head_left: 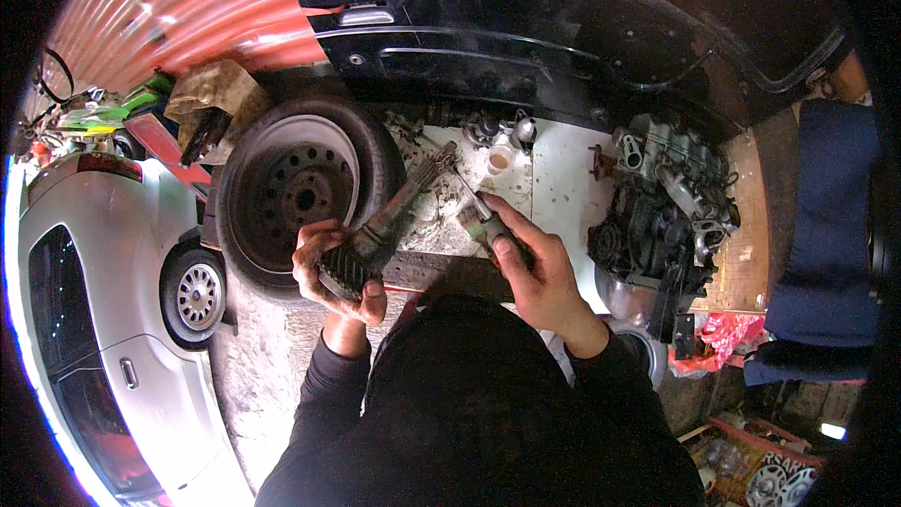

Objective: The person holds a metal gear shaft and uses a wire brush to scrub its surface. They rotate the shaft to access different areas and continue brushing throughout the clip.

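My left hand (328,272) is wrapped round the near end of a greasy metal shaft (394,205), whose thick, dark head is ridged like gear teeth. The shaft slants up and away to the right, ending in a narrow, worn tip. In my right hand (535,272) is a screwdriver (481,223) with a greenish, dirty handle, gripped between thumb and fingers. Its thin blade points toward the shaft's far end; whether they touch I cannot tell. Beneath both lies a white, oil-stained bench top (563,197).
A steel wheel with its tyre (375,155) lies left of the shaft. An engine (662,207) stands at the right. A small cup (500,159) and metal parts (483,127) sit at the back, below a black vehicle panel (469,47). A silver car (141,319) is far left.
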The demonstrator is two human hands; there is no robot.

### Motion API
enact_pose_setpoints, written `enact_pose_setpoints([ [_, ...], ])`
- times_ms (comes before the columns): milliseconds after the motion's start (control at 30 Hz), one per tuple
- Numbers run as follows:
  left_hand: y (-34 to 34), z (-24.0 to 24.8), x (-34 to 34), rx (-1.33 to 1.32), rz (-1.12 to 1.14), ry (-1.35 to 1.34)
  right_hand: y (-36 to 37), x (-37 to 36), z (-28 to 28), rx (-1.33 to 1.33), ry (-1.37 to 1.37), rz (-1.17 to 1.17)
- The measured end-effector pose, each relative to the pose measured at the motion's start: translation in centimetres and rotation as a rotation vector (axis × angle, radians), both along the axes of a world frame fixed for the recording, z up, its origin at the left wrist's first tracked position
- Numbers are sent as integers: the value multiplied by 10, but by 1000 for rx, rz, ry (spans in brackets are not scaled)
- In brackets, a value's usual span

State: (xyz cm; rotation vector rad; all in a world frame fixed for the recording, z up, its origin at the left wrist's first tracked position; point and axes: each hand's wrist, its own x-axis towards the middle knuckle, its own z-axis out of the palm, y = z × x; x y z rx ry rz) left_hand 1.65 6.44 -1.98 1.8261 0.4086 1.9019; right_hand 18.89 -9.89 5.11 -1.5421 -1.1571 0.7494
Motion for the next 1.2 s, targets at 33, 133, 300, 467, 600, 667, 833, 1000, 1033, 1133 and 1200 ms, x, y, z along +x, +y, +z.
enact_pose_setpoints([
  [33, -1, 0, -2, -16, -5, 32, 1, -1, 9, -31, 33, 1],
  [133, 4, -1, -1, 128, 2, 13, -4, -9, -4, 54, -127, 93],
  [300, 13, 16, -8, 252, 74, 128, -3, -2, 0, -69, -77, 42],
  [467, 13, 25, -16, 255, 96, 215, 0, 6, 6, -146, -68, 1],
  [600, 18, 34, -23, 306, 96, 287, -1, 4, 7, 11, -235, 102],
  [667, 19, 35, -25, 321, 92, 312, 3, 9, 14, -98, -162, 34],
  [833, 24, 41, -27, 380, 70, 355, 1, 8, 4, 42, -260, 43],
  [1000, 22, 48, -24, 392, 25, 366, -4, 7, 32, -283, -119, 27],
  [1033, 22, 48, -24, 390, 16, 365, -5, 10, 29, -302, -126, 20],
  [1133, 23, 53, -21, 456, 2, 369, -4, 8, 14, -60, -188, 23],
  [1200, 23, 56, -20, 464, -19, 361, -8, 7, 19, -54, -194, 72],
])
